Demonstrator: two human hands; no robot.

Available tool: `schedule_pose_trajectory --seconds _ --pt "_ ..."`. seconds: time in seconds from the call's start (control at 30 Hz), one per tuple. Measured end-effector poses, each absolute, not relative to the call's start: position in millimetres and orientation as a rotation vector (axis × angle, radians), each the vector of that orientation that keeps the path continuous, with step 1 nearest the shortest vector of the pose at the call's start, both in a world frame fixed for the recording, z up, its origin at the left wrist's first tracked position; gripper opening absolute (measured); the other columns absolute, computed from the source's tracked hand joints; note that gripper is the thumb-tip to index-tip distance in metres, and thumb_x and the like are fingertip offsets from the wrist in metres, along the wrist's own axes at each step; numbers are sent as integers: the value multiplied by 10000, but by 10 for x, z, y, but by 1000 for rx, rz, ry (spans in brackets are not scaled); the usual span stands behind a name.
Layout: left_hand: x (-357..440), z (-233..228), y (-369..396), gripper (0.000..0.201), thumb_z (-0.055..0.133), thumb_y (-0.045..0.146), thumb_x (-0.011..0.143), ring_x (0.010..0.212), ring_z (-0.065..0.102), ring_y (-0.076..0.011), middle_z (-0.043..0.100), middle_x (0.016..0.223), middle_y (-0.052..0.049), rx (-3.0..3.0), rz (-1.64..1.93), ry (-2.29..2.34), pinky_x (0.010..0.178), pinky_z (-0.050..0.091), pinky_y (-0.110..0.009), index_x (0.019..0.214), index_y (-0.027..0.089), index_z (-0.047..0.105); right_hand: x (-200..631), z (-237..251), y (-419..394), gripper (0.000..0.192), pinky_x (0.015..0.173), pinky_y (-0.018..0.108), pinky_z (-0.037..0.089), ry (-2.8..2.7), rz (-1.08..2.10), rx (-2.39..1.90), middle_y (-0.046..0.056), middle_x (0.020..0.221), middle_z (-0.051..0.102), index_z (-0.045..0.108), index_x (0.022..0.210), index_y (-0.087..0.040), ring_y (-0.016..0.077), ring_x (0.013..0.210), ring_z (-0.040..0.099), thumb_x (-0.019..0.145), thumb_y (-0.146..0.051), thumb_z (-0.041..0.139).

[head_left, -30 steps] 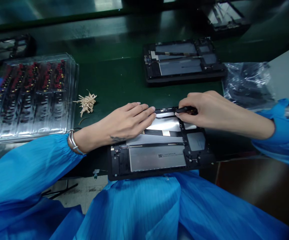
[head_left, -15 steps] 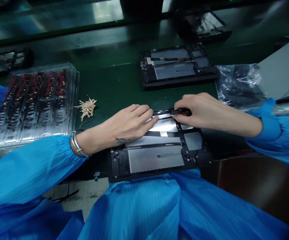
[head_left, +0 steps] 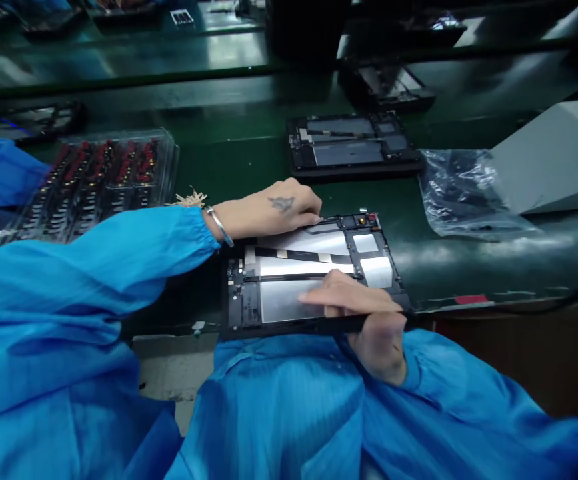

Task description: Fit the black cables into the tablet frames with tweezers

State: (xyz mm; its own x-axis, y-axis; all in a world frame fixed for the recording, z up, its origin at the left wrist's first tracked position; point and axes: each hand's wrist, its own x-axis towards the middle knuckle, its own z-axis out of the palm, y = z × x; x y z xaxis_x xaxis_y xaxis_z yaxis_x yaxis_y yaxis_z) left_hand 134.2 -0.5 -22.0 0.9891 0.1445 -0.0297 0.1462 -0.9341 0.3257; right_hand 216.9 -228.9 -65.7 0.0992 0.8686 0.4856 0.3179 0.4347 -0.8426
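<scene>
left hand (head_left: pixel 273 212) flat on tablet (head_left: pixel 313 273) top edge, frame centre, steadying it | right hand (head_left: pixel 363 313) gripping near edge | parts tray (head_left: pixel 103 177) left on counter (head_left: pixel 249 167)

Open black tablet chassis (head_left: pixel 313 273), silver panels exposed, flat at green bench's near edge.

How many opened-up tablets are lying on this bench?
3: one under the hands, one behind it, one farther back. Dark shapes at far left may be more.
</scene>
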Motion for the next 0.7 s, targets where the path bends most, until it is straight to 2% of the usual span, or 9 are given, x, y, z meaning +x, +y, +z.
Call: schedule_pose_trajectory --seconds 0.1,0.2,0.27,0.37,0.43,0.5,0.57,0.63,0.7 --pt "1382 -125 78 253 616 293 999 773 666 -132 774 892 -41 2598 -122 298 695 433 -237 996 129 808 2125 -734 -2204 612 588 332 485 -1497 429 -978 49 764 655 784 1267 -200 179 691 620 1088 -624 380" --pt "1365 2 123 244 653 323 970 808 677 -132 781 914 -37 2502 -93 297 716 443 -232 1003 139 810 2107 -781 -2163 530 814 426 598 -1522 288 -940 112 1064 754 678 1436 -208 258 975 718 1081 -547 479" --pt "1336 84 137 237 666 328 955 789 665 -128 769 907 -37 2392 -36 250 704 436 -231 1031 141 789 2087 -814 -2153 468 976 487 606 -1524 241 -968 114 1252 740 612 1508 -265 291 1168 701 1077 -436 542" --pt "1292 183 120 211 697 325 930 664 588 -101 711 788 -19 2205 -6 212 624 380 -221 1009 136 746 2112 -846 -2153 562 1037 490 621 -1598 202 -998 63 1315 737 483 1597 -361 254 1229 703 1061 -196 517" --pt "1262 244 83 184 721 302 917 622 539 -87 671 730 -6 2143 27 218 599 348 -214 982 130 732 2226 -840 -2159 629 1021 487 643 -1747 138 -947 61 1320 744 436 1622 -356 247 1232 716 1036 -148 525" --pt "1226 318 37 157 732 262 909 611 507 -75 649 718 -1 2120 92 231 595 333 -209 975 120 735 2428 -800 -2167 619 1047 525 633 -1972 30 -899 66 1374 720 492 1585 -362 282 1274 699 1002 -220 646" --pt "1187 399 -4 134 734 203 893 616 486 -64 647 745 0 2082 185 251 596 329 -204 992 111 740 2665 -725 -2181 586 1104 554 594 -2164 -12 -954 24 1406 691 593 1485 -433 297 1287 686 947 -261 749" --pt "1161 460 -24 205 735 169 880 602 468 -62 644 754 9 2017 254 301 582 326 -201 1079 120 736 2853 -625 -2210 494 1140 548 565 -2212 52 -1066 -19 1373 701 687 1353 -478 278 1256 704 931 -231 757" --pt "1158 468 -21 301 754 166 861 601 483 -67 659 773 15 1947 322 354 574 345 -196 1159 136 723 2929 -523 -2263 371 1190 543 518 -2060 133 -1162 -35 1290 742 760 1224 -461 252 1228 721 953 -213 713"
